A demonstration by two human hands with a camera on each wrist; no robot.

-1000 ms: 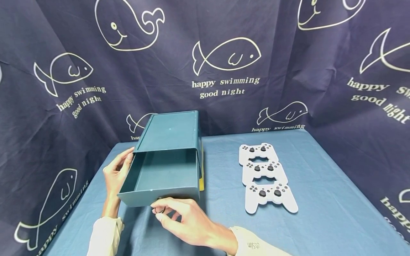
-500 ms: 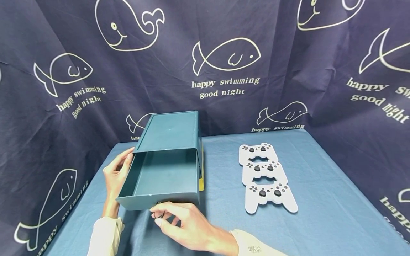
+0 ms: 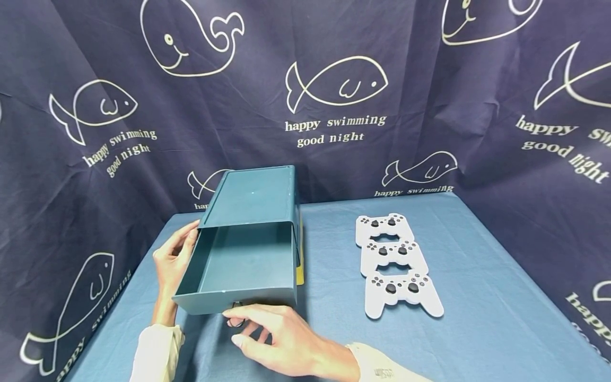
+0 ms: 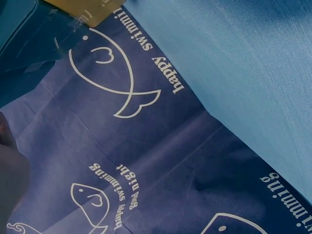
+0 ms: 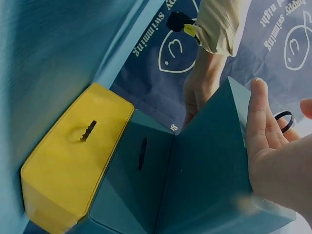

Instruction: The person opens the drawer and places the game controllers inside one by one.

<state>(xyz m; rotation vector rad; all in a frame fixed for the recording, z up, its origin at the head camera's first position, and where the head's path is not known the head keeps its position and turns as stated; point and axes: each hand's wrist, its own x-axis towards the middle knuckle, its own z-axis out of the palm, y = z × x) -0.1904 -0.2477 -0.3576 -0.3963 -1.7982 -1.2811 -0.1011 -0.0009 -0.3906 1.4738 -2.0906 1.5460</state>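
Note:
In the head view, a teal drawer cabinet (image 3: 255,196) stands on the left of the table, its top drawer (image 3: 243,260) pulled far out and seen bare inside. My left hand (image 3: 172,260) rests against the cabinet's left front edge, thumb and fingers touching its side. At the front of the drawer is my right hand (image 3: 281,337), thumb apart from the fingers. A thin black ring pull (image 5: 284,122) hangs beside the fingers in the right wrist view; whether a finger passes through it, I cannot tell.
Below, a yellow drawer (image 5: 73,156) and another teal drawer (image 5: 139,165) are closed. A white panel of three stacked game-controller shapes (image 3: 396,265) lies on the blue tablecloth (image 3: 329,228) at right. A dark fish-print curtain (image 3: 343,154) surrounds the table.
The drawer has come slightly further out towards me since a second ago. My right hand has shifted a little down, and more of the ring pull shows. The left hand stays in place.

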